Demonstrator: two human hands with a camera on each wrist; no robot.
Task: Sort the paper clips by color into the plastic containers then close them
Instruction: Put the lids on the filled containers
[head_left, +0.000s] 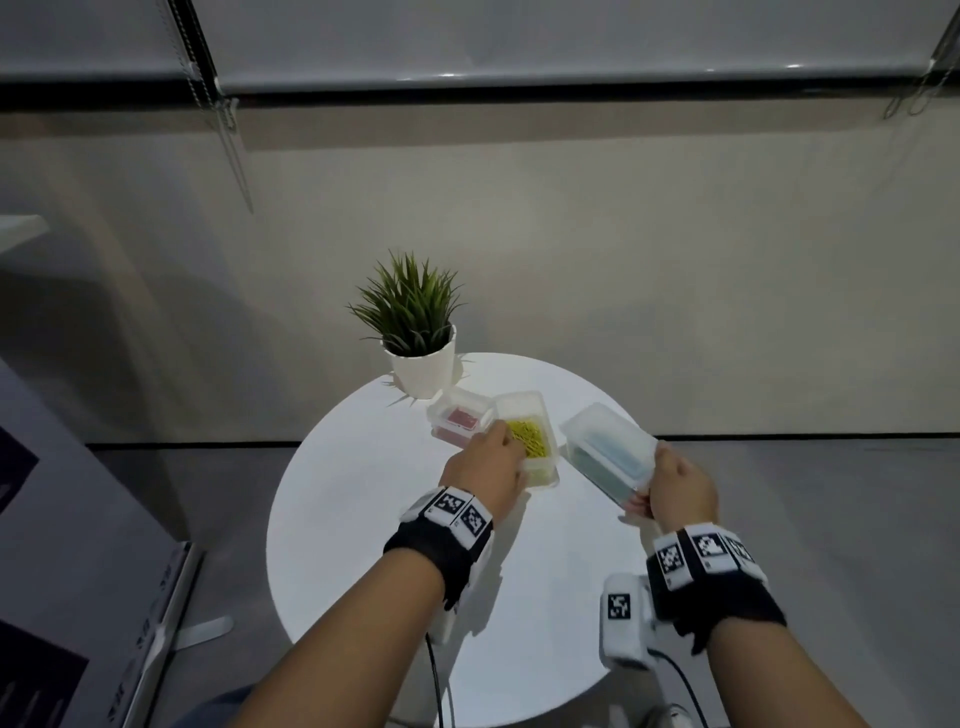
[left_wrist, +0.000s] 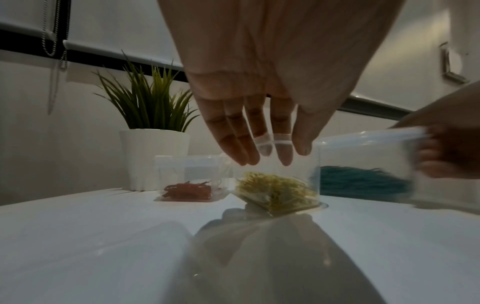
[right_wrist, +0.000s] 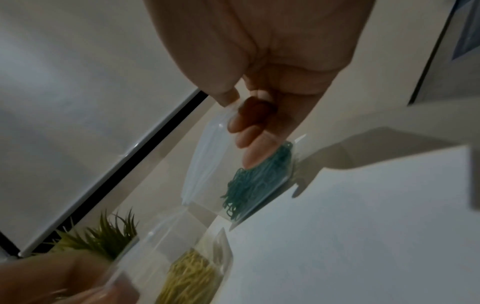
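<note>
Three clear plastic containers stand on a round white table (head_left: 363, 545). The one with red clips (head_left: 460, 420) (left_wrist: 188, 190) sits farthest left, near the plant. My left hand (head_left: 491, 457) (left_wrist: 270, 153) holds the open container of yellow clips (head_left: 535, 441) (left_wrist: 276, 190) by its left wall, thumb outside and two fingers behind the rim. My right hand (head_left: 675, 486) (right_wrist: 239, 123) grips the container of blue clips (head_left: 605, 449) (right_wrist: 249, 185) by its near end. That container is tilted, partly off the table, with a lid over it.
A potted green plant (head_left: 418, 338) (left_wrist: 153, 127) in a white pot stands at the table's far edge, just behind the red container. The table's front half is bare white surface. A grey box (head_left: 62, 519) stands on the floor at the left.
</note>
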